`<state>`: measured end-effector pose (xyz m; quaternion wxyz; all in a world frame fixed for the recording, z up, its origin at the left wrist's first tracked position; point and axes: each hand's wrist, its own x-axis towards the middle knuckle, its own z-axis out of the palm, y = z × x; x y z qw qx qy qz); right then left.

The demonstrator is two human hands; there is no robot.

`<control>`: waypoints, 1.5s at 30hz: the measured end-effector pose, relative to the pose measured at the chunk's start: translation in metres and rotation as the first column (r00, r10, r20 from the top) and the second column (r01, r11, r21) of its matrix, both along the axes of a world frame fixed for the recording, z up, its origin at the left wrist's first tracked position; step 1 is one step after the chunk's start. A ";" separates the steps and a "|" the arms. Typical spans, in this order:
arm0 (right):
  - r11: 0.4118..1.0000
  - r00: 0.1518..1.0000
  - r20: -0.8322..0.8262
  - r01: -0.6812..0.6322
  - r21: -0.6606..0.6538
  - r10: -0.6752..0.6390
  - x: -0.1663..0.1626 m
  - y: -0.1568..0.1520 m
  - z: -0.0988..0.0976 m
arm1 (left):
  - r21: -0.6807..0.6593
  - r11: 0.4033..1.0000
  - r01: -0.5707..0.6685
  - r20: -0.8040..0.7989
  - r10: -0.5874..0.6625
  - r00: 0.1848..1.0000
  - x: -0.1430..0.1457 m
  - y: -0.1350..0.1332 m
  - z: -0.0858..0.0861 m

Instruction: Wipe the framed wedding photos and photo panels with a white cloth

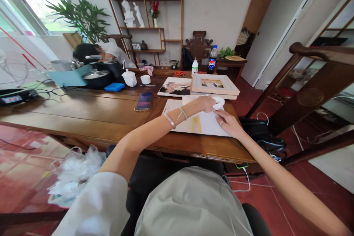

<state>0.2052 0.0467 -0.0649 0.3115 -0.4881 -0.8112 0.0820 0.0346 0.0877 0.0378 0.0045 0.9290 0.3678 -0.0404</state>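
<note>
My left hand was curled around a white wad, its fingers mostly hidden, and I couldn't tell whether that was cloth or paper. My right hand, a ring on one finger, reached over the right side of a white board with fingers stretched out; whether they pinched anything I couldn't make out. The board lay flat near the right end of the worktop, its far part covered by my left hand and forearm. The phone's screen was blurred, as was part of the photo panel beyond the board, itself overlapped by a pale frame.

Small print along the board's left edge was illegible, but the dark bottle's blue label showed the Pepsi emblem. The board's long axis ran left to right, while a yellowish strip on it pointed from near to far.
</note>
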 end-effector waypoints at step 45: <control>0.998 0.929 -0.366 0.040 -0.052 -0.056 0.005 -0.003 0.005 | 0.347 0.910 0.225 0.173 -0.298 0.939 -0.029 -0.123 -0.056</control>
